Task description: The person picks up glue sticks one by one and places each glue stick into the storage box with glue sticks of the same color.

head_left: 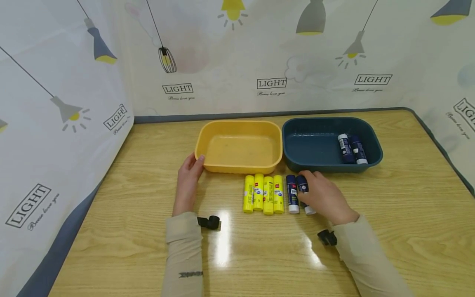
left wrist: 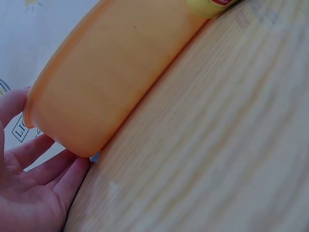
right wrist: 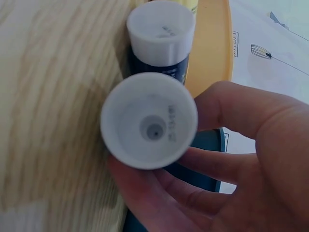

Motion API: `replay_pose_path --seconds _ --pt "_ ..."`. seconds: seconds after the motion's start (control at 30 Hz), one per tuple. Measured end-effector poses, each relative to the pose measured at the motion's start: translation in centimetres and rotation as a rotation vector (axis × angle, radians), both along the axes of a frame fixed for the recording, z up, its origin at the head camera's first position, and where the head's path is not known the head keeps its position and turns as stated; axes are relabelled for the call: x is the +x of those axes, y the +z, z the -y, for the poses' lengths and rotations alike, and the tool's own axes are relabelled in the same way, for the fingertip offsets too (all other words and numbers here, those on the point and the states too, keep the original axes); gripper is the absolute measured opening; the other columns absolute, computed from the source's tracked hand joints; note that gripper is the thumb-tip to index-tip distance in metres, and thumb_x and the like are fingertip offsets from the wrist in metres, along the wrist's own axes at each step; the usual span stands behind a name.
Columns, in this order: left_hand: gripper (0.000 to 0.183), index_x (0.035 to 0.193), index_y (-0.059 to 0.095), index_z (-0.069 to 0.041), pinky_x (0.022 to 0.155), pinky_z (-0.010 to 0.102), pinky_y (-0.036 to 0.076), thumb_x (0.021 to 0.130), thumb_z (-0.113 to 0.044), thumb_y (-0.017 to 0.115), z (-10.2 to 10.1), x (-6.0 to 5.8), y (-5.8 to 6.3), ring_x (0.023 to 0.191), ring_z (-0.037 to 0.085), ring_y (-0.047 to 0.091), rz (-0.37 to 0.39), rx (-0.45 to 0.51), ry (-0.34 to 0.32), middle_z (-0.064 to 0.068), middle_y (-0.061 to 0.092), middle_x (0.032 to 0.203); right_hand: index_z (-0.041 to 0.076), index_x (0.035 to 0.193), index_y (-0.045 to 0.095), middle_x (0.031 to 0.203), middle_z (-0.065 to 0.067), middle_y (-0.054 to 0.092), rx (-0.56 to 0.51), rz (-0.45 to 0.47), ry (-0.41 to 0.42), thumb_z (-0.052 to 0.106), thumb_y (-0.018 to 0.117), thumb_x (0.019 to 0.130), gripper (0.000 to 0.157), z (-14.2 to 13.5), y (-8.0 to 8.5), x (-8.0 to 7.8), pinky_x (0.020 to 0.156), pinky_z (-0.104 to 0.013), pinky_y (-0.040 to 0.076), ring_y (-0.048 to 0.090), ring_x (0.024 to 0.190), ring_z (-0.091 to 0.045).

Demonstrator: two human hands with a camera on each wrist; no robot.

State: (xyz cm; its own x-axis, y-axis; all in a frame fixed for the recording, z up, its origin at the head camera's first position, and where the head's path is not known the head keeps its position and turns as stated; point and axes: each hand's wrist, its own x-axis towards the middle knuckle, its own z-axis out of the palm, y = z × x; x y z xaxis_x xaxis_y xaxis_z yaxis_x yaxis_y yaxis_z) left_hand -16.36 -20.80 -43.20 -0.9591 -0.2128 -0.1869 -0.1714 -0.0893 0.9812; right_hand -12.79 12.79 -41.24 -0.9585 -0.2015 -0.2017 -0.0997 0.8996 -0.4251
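Observation:
My left hand [head_left: 189,173] holds the near left corner of a yellow plastic bin [head_left: 241,169], thumb over the rim and fingers against the outer wall. My right hand [head_left: 326,196] grips a dark blue glue stick [head_left: 302,183]; its white base [right wrist: 149,121] faces the right wrist camera, with fingers curled round the barrel. Just left of it on the table lies another dark blue glue stick [head_left: 292,192]. Several yellow glue sticks [head_left: 268,196] lie in a row further left, below the yellow bin.
A dark blue bin [head_left: 315,168] stands beside the yellow one, with two dark blue glue sticks [head_left: 352,150] inside at its right end. Both stand on a wood-grain table [head_left: 259,255]. A lamp-printed cloth [head_left: 222,62] rises behind and at the sides.

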Motion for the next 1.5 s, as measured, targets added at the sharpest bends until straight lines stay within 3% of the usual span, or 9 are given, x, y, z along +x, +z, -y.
replay_pose_path --seconds 0.4,0.57,0.83,1.1,1.23,1.33,1.5 --pt "0.055 0.135 0.038 -0.011 0.096 0.023 0.035 0.088 -0.033 0.056 0.0 0.1 0.1 0.117 0.01 0.043 -0.02 -0.006 -0.007 0.004 0.04 0.134 0.004 0.127 0.041 0.113 -0.018 0.048 -0.012 0.024 -0.021 0.023 0.063 0.079 0.056 -0.2 0.5 -0.1 0.082 -0.05 0.043 0.05 0.093 -0.029" --pt "0.056 0.134 0.04 -0.011 0.096 0.023 0.036 0.086 -0.035 0.058 0.2 -0.1 -0.4 0.116 0.01 0.043 -0.029 0.017 -0.002 0.003 0.041 0.133 0.006 0.129 0.04 0.115 -0.018 0.047 -0.022 0.029 -0.023 0.023 0.062 0.08 0.056 -0.3 1.2 0.1 0.083 -0.051 0.043 0.05 0.095 -0.03" --pt "0.056 0.131 0.044 -0.014 0.096 0.024 0.036 0.083 -0.038 0.061 0.6 -0.9 -2.0 0.115 0.01 0.045 -0.049 0.018 0.016 0.001 0.044 0.131 0.006 0.128 0.043 0.114 -0.019 0.048 -0.034 -0.056 0.003 0.021 0.062 0.08 0.053 -0.5 2.3 0.4 0.08 -0.051 0.045 0.051 0.092 -0.029" --pt "0.058 0.132 0.042 -0.015 0.096 0.024 0.036 0.083 -0.04 0.06 0.6 -0.9 -2.1 0.116 0.009 0.044 -0.039 0.006 0.02 0.001 0.042 0.132 0.006 0.129 0.041 0.114 -0.018 0.047 -0.055 -0.116 0.001 0.019 0.062 0.08 0.055 -0.6 3.4 0.7 0.077 -0.048 0.047 0.05 0.087 -0.028" --pt "0.062 0.133 0.041 -0.014 0.096 0.024 0.035 0.081 -0.042 0.061 0.6 -0.8 -2.1 0.117 0.01 0.042 -0.042 0.01 0.014 0.002 0.041 0.133 0.006 0.129 0.041 0.113 -0.019 0.048 -0.059 -0.176 0.005 0.017 0.062 0.079 0.055 -0.8 4.2 0.6 0.074 -0.047 0.048 0.05 0.083 -0.028" --pt "0.062 0.134 0.039 -0.013 0.096 0.023 0.036 0.082 -0.04 0.061 0.6 -0.8 -2.0 0.118 0.01 0.042 -0.037 0.024 0.014 0.003 0.039 0.135 0.006 0.129 0.042 0.11 -0.018 0.05 -0.046 -0.212 0.017 0.017 0.062 0.079 0.055 -1.0 5.0 0.2 0.065 -0.041 0.049 0.05 0.076 -0.025" --pt "0.061 0.134 0.04 -0.013 0.095 0.022 0.036 0.083 -0.039 0.061 0.5 -0.9 -2.0 0.117 0.01 0.043 -0.041 0.033 0.023 0.003 0.04 0.135 0.008 0.129 0.043 0.101 -0.014 0.052 -0.022 -0.216 0.031 0.018 0.061 0.078 0.055 -1.6 6.7 -0.7 0.051 -0.031 0.042 0.047 0.067 -0.022"
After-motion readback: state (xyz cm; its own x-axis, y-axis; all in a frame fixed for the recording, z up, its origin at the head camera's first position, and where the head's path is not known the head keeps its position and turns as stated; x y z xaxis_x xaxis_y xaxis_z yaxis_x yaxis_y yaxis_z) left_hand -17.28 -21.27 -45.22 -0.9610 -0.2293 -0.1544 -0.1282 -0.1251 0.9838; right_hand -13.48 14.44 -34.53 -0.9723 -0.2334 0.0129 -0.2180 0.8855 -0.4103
